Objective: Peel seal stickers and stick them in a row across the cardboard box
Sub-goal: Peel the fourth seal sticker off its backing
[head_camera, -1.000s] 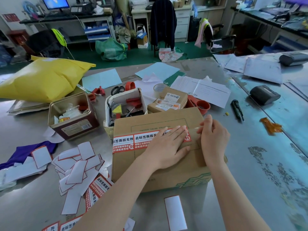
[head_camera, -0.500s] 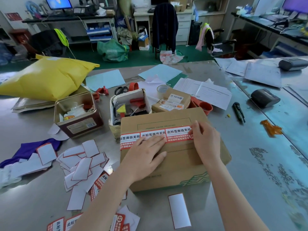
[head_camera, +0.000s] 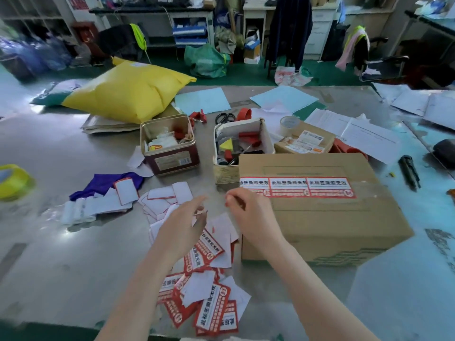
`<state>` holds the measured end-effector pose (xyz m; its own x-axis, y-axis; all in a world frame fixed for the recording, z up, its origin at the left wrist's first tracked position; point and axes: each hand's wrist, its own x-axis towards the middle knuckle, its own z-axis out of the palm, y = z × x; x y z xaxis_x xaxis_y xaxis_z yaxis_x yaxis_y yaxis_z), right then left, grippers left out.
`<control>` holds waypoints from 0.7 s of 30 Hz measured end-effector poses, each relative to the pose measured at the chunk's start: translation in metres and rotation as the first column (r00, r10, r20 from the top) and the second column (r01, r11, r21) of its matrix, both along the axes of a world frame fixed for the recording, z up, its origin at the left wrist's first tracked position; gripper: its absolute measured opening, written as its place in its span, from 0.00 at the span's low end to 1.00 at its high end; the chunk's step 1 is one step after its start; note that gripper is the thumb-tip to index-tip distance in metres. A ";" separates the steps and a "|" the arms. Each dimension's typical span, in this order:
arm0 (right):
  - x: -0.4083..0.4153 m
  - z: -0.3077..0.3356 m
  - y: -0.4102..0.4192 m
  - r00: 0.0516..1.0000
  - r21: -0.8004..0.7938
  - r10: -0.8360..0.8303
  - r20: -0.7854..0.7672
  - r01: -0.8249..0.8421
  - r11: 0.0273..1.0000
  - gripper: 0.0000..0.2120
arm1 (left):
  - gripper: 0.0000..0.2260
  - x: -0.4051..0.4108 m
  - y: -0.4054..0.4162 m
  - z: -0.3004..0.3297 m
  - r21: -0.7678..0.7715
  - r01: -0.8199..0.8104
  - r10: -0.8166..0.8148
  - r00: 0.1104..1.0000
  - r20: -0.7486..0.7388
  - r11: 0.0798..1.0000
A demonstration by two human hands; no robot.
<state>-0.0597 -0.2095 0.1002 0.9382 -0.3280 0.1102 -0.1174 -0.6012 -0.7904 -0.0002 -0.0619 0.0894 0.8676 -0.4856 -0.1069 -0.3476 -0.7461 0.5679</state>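
Observation:
A brown cardboard box (head_camera: 325, 217) lies flat on the grey table, right of centre. Three red and white seal stickers (head_camera: 298, 187) run in a row across its top, starting at its left edge. My left hand (head_camera: 183, 226) hovers over a heap of loose seal stickers (head_camera: 206, 301) and white backing papers (head_camera: 162, 196) left of the box, fingers spread and empty. My right hand (head_camera: 248, 215) is beside the box's left edge, fingers curled with nothing visible in them.
Behind the box stand a dark red tin (head_camera: 170, 146), a white open carton of tools (head_camera: 242, 141) and a small labelled parcel (head_camera: 304, 141). A yellow padded bag (head_camera: 128, 92) lies far left. A black tool (head_camera: 408, 172) and papers (head_camera: 354, 134) lie to the right.
Both hands have left the top of the box and moved left over the sticker heap. The third sticker now lies flat and uncovered in the row.

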 end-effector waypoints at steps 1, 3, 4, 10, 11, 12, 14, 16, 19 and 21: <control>0.003 -0.002 0.013 1.000 0.017 0.030 -0.007 -0.030 0.999 0.10 | 0.20 0.002 0.008 -0.004 0.005 -0.033 0.034 0.999 -0.026 0.999; 0.006 -0.009 0.033 0.997 0.026 0.069 -0.014 -0.069 0.997 0.10 | 0.20 0.004 0.021 -0.013 0.044 -0.079 0.082 0.994 -0.072 0.996; 0.008 -0.014 0.042 0.996 0.027 0.083 -0.027 -0.083 0.996 0.10 | 0.19 0.005 0.026 -0.020 0.066 -0.091 0.097 0.991 -0.090 0.994; 0.013 -0.064 0.067 0.945 0.148 0.093 -0.314 -0.048 0.988 0.12 | 0.18 0.005 0.039 -0.063 0.131 -0.162 0.195 0.934 -0.300 0.978; 0.013 -0.072 0.066 0.934 0.149 0.077 -0.350 -0.025 0.989 0.12 | 0.18 0.004 0.039 -0.069 0.134 -0.155 0.191 0.927 -0.324 0.979; 0.012 -0.079 0.065 0.921 0.143 0.063 -0.384 -0.009 0.990 0.12 | 0.18 0.003 0.038 -0.074 0.140 -0.140 0.181 0.923 -0.341 0.980; 0.011 -0.090 0.063 0.900 0.135 0.053 -0.432 0.007 0.991 0.13 | 0.18 0.001 0.036 -0.082 0.142 -0.120 0.164 0.918 -0.361 0.983; 0.011 -0.099 0.062 0.883 0.129 0.044 -0.466 0.019 0.991 0.14 | 0.19 0.001 0.034 -0.088 0.141 -0.097 0.143 0.919 -0.367 0.985; 0.014 -0.112 0.063 0.864 0.084 0.023 -0.504 0.022 0.996 0.15 | 0.21 0.004 0.031 -0.090 0.136 -0.059 0.107 0.920 -0.377 0.989; 0.016 -0.121 0.063 0.854 0.030 0.002 -0.520 0.016 0.999 0.16 | 0.20 0.007 0.029 -0.092 0.129 -0.030 0.077 0.920 -0.383 0.991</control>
<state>-0.0433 -0.1462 -0.0208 0.8536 -0.3295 -0.4034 -0.5203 -0.5741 -0.6322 0.0065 -0.0327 -0.0027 0.7711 -0.4029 -0.4930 -0.0764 -0.8273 0.5566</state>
